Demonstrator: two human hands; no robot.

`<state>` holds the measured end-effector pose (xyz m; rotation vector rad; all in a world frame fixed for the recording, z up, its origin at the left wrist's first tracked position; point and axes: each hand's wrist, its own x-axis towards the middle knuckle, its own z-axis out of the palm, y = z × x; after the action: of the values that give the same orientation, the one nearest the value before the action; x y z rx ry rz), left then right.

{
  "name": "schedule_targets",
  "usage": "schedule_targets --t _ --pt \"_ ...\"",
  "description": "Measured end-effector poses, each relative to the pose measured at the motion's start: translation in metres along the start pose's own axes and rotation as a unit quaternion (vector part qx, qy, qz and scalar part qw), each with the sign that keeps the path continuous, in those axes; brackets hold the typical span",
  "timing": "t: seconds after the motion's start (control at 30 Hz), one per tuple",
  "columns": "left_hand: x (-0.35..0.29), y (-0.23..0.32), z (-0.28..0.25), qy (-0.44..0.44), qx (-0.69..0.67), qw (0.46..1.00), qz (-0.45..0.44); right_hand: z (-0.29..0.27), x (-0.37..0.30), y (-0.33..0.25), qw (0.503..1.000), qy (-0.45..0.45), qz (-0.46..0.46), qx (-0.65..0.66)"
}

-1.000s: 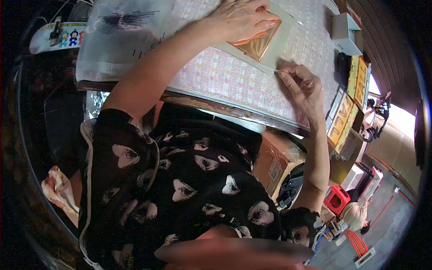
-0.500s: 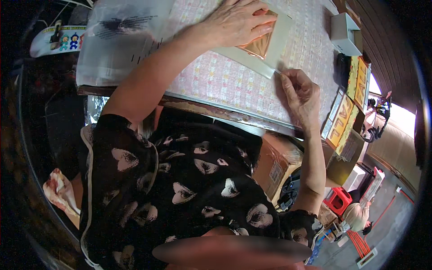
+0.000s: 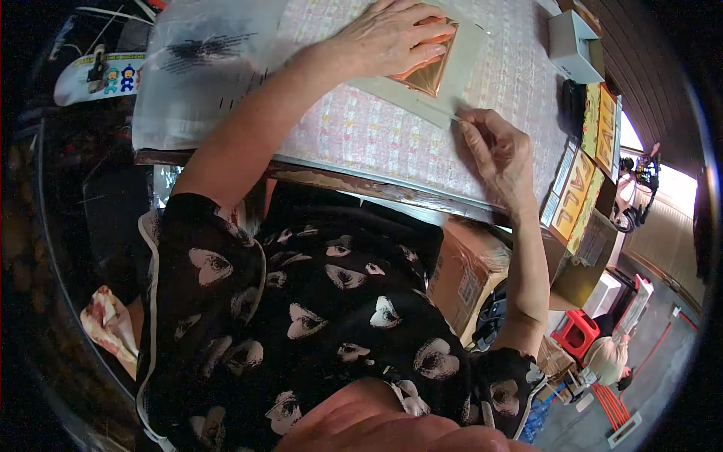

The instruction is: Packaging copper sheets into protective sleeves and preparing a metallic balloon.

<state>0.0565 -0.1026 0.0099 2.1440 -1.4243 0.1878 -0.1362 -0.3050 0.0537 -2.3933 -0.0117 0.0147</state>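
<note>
My left hand (image 3: pixel 388 44) lies flat with its fingers stretched over a shiny copper-coloured flat packet (image 3: pixel 431 75), covering much of it. Beneath the packet is a thin greyish-beige sheet (image 3: pixel 468 66), perhaps a plastic sleeve; its far part runs out of view. At the sheet's near right corner, the thumb and index finger of my right hand (image 3: pixel 501 154) pinch its edge. The other fingers of that hand are curled. Sheet and packet rest on a pink-and-white checked cloth (image 3: pixel 354 132) under a clear cover.
Clear plastic bags (image 3: pixel 199 75) lie on the table's left side. At the right edge stand a white box (image 3: pixel 575 47), a black object (image 3: pixel 572 105) and yellow-orange boxes (image 3: pixel 576 192). A cardboard box (image 3: pixel 463 275) sits below the table, with a red stool (image 3: pixel 576 333) beyond.
My right hand has shifted slightly up and left, still pinching the sheet's corner. The left hand stays flat on the copper-coloured packet. The whole view has moved a little.
</note>
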Motion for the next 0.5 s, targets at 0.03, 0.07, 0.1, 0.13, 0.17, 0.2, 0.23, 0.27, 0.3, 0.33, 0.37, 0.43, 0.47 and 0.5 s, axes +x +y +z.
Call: schedule_targets --t 0.03,0.07,0.1,0.13,0.17,0.2,0.23,0.27,0.3,0.33,0.37,0.43,0.47,0.5 --pt "0.000 0.000 0.000 0.000 0.001 1.000 0.002 -0.001 -0.001 -0.003 1.000 -0.006 0.020 -0.009" --pt "0.000 0.000 -0.001 0.003 0.014 1.000 0.013 0.000 -0.002 -0.002 1.000 -0.004 0.019 -0.008" --pt "0.000 0.000 -0.002 0.008 0.027 0.999 0.025 0.002 -0.002 0.001 1.000 0.006 0.002 -0.002" --pt "0.003 0.000 -0.006 0.005 0.029 0.999 0.026 0.004 -0.003 0.006 1.000 0.015 -0.014 0.007" --pt "0.006 -0.002 -0.012 -0.015 0.069 0.993 0.098 0.005 -0.004 0.007 1.000 0.017 -0.013 0.009" --pt "0.009 -0.003 -0.016 -0.034 0.109 0.979 0.170 0.006 -0.004 0.007 0.999 0.023 -0.021 0.003" --pt "0.009 -0.002 -0.017 -0.035 0.109 0.979 0.169 0.008 -0.004 0.004 0.999 0.028 -0.030 -0.005" --pt "0.010 -0.001 -0.016 -0.039 0.105 0.983 0.144 0.008 -0.005 0.002 0.999 0.028 -0.030 -0.004" --pt "0.012 0.002 -0.015 -0.044 0.101 0.987 0.119 0.008 -0.006 -0.001 1.000 0.021 -0.016 0.013" --pt "0.014 0.003 -0.010 -0.043 0.102 0.987 0.119 0.007 -0.006 -0.003 0.999 0.016 -0.002 0.029" --pt "0.015 0.005 -0.003 -0.032 0.033 0.996 0.074 0.008 -0.007 -0.003 0.999 0.016 -0.003 0.029" --pt "0.012 0.009 0.009 -0.021 -0.037 0.999 0.028 0.012 -0.010 -0.001 0.998 0.029 -0.010 0.046" --pt "0.010 0.010 0.014 -0.018 -0.011 1.000 0.005 0.013 -0.010 0.000 0.998 0.029 -0.010 0.046" --pt "0.008 0.010 0.019 -0.016 0.014 1.000 -0.018 0.014 -0.010 0.000 0.999 0.032 -0.021 0.037"
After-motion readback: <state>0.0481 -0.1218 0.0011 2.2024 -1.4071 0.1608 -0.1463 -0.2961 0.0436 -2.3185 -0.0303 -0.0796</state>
